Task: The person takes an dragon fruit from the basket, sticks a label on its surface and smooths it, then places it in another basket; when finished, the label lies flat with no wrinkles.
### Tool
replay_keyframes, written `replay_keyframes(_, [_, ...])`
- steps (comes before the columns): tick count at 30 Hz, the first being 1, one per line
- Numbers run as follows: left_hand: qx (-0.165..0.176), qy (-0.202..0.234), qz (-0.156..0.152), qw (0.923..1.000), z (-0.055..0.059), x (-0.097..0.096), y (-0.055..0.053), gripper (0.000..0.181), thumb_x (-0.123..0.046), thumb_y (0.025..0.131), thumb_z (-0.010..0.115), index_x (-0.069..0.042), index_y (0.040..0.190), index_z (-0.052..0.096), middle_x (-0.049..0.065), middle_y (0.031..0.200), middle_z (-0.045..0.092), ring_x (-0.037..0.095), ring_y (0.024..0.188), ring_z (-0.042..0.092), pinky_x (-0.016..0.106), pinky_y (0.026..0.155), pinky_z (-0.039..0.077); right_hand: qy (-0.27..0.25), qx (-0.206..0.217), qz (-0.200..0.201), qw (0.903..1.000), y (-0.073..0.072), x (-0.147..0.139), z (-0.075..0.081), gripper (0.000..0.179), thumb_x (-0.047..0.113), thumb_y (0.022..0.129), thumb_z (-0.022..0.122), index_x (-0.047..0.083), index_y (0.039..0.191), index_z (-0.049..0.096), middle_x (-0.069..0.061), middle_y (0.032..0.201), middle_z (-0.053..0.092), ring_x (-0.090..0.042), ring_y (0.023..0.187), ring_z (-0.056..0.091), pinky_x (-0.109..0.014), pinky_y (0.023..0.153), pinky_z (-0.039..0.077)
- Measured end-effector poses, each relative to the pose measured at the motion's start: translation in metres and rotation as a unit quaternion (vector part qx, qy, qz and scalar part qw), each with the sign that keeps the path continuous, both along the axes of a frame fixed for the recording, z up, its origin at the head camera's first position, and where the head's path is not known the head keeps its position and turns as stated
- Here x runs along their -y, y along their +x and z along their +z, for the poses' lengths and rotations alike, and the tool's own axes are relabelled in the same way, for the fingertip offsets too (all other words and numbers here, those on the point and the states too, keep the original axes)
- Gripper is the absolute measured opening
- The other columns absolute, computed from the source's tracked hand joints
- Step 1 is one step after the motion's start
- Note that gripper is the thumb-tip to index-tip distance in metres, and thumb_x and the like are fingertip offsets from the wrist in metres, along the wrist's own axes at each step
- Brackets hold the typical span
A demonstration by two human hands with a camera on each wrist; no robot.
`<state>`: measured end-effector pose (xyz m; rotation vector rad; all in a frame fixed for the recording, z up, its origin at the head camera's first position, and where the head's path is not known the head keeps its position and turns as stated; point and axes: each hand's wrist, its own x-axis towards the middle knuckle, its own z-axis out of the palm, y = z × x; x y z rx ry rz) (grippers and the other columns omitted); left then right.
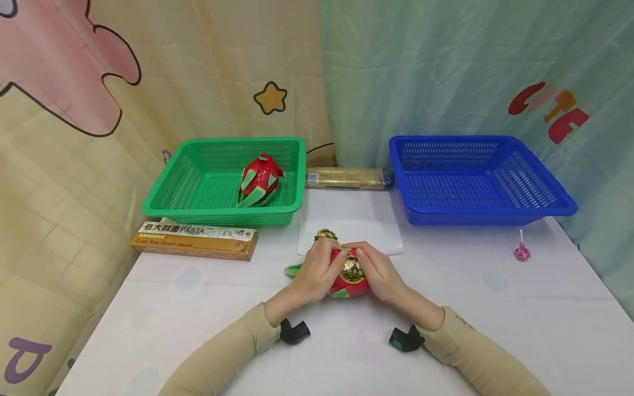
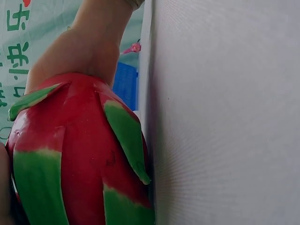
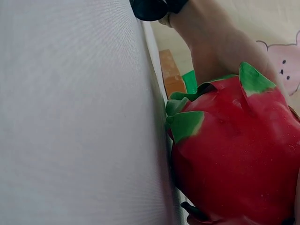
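A red dragon fruit (image 1: pixel 342 289) with green scales lies on the table in front of the person. It bears a round black-and-gold sticker (image 1: pixel 352 270) on top. From one side the left hand (image 1: pixel 317 270) holds the fruit, while the right hand (image 1: pixel 380 271) grips it from the other, with the fingers near the sticker. Both wrist views show the red skin and green scales of the dragon fruit (image 2: pixel 82 140) close up, between the hands. Just beyond the hands, a similar round sticker (image 1: pixel 326 235) shows on a white sheet (image 1: pixel 366 234), partly hidden.
A green basket (image 1: pixel 168 187) at the back left contains another dragon fruit (image 1: pixel 260 179). At the back right stands a blue basket (image 1: pixel 487 210). Between them lies a long yellowish pack (image 1: pixel 346 179). A pasta box (image 1: pixel 193 240) lies front of the green basket; a pink lollipop (image 1: pixel 522 252) lies right.
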<state>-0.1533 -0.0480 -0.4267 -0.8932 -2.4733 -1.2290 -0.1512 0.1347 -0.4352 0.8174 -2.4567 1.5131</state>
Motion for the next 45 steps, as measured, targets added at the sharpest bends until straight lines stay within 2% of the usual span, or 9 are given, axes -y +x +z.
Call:
replay_keyframes(3, [0.007, 0.01, 0.001, 0.9999, -0.001, 0.0, -0.001, 0.018, -0.02, 0.101, 0.037, -0.005, 0.099, 0.047, 0.008, 0.099, 0.054, 0.021, 0.095, 0.048, 0.036, 0.085, 0.04, -0.008, 0.005, 0.005, 0.9999, 0.001, 0.0, 0.001, 0.03, 0.006, 0.101, 0.034, 0.008, 0.119, 0.059, -0.003, 0.113, 0.064, -0.012, 0.093, 0.058, -0.029, 0.08, 0.049])
replay_keyframes(9, [0.051, 0.006, 0.001, 0.9987, -0.004, 0.004, 0.001, 0.031, -0.034, 0.096, 0.049, -0.005, 0.107, 0.044, 0.007, 0.106, 0.052, 0.019, 0.098, 0.046, 0.034, 0.081, 0.042, 0.027, 0.019, 0.042, 0.9986, 0.005, -0.003, 0.012, 0.027, 0.009, 0.097, 0.046, 0.01, 0.123, 0.053, -0.005, 0.116, 0.061, -0.014, 0.098, 0.057, -0.031, 0.083, 0.048])
replay_keyframes(12, [0.033, 0.012, -0.007, 0.9993, -0.003, 0.004, 0.001, 0.023, -0.027, 0.097, 0.048, -0.006, 0.105, 0.044, 0.008, 0.105, 0.052, 0.02, 0.099, 0.046, 0.035, 0.083, 0.041, 0.04, 0.043, 0.086, 0.9946, -0.004, -0.011, 0.003, 0.032, 0.017, 0.096, 0.052, 0.021, 0.128, 0.047, 0.003, 0.118, 0.058, -0.014, 0.096, 0.057, -0.032, 0.079, 0.05])
replay_keyframes(17, [0.016, 0.025, -0.013, 0.9995, -0.004, 0.004, 0.0, 0.013, -0.017, 0.101, 0.039, -0.006, 0.101, 0.046, 0.008, 0.105, 0.054, 0.023, 0.102, 0.048, 0.039, 0.091, 0.039, 0.04, 0.118, 0.157, 0.9797, -0.011, -0.021, 0.006, 0.05, 0.02, 0.088, 0.066, 0.024, 0.132, 0.042, 0.001, 0.124, 0.052, -0.017, 0.1, 0.056, -0.033, 0.079, 0.051])
replay_keyframes(20, [0.052, 0.026, -0.014, 0.9982, -0.003, 0.005, 0.001, 0.016, -0.023, 0.099, 0.045, -0.008, 0.102, 0.046, 0.006, 0.107, 0.054, 0.02, 0.104, 0.047, 0.038, 0.09, 0.04, 0.035, 0.167, 0.178, 0.9692, -0.013, -0.026, 0.009, 0.06, 0.022, 0.083, 0.073, 0.026, 0.134, 0.041, 0.0, 0.127, 0.049, -0.021, 0.103, 0.055, -0.035, 0.081, 0.051])
replay_keyframes(25, [0.143, 0.039, -0.014, 0.9889, -0.001, 0.006, 0.003, 0.035, -0.039, 0.089, 0.061, -0.015, 0.107, 0.044, 0.002, 0.111, 0.049, 0.015, 0.106, 0.045, 0.035, 0.083, 0.045, 0.026, 0.211, 0.206, 0.9552, -0.015, -0.031, 0.013, 0.054, 0.02, 0.091, 0.063, 0.024, 0.139, 0.038, -0.004, 0.128, 0.048, -0.025, 0.108, 0.052, -0.039, 0.086, 0.048])
replay_keyframes(32, [0.096, 0.04, -0.026, 0.9943, -0.003, 0.006, 0.001, 0.023, -0.028, 0.095, 0.053, -0.009, 0.106, 0.045, 0.006, 0.11, 0.051, 0.019, 0.107, 0.045, 0.039, 0.089, 0.042, 0.038, 0.206, 0.218, 0.9533, -0.016, -0.033, 0.016, 0.058, 0.017, 0.089, 0.064, 0.021, 0.14, 0.036, -0.004, 0.129, 0.047, -0.025, 0.108, 0.053, -0.038, 0.087, 0.048])
replay_keyframes(39, [0.124, 0.022, -0.038, 0.9914, -0.002, 0.004, 0.004, 0.053, -0.043, 0.075, 0.076, -0.018, 0.108, 0.043, -0.005, 0.114, 0.048, 0.011, 0.104, 0.045, 0.028, 0.077, 0.048, 0.064, 0.192, 0.226, 0.9527, -0.016, -0.037, 0.025, 0.068, 0.02, 0.08, 0.076, 0.018, 0.137, 0.039, -0.008, 0.132, 0.047, -0.022, 0.103, 0.057, -0.034, 0.081, 0.052])
replay_keyframes(45, [0.129, 0.03, -0.085, 0.9875, -0.002, 0.003, 0.005, 0.037, -0.034, 0.087, 0.064, -0.014, 0.112, 0.045, -0.001, 0.12, 0.047, 0.014, 0.113, 0.041, 0.034, 0.087, 0.044, 0.091, 0.173, 0.241, 0.9506, -0.019, -0.048, 0.035, 0.064, 0.022, 0.078, 0.078, 0.016, 0.133, 0.045, -0.004, 0.118, 0.057, -0.02, 0.093, 0.06, -0.035, 0.069, 0.055])
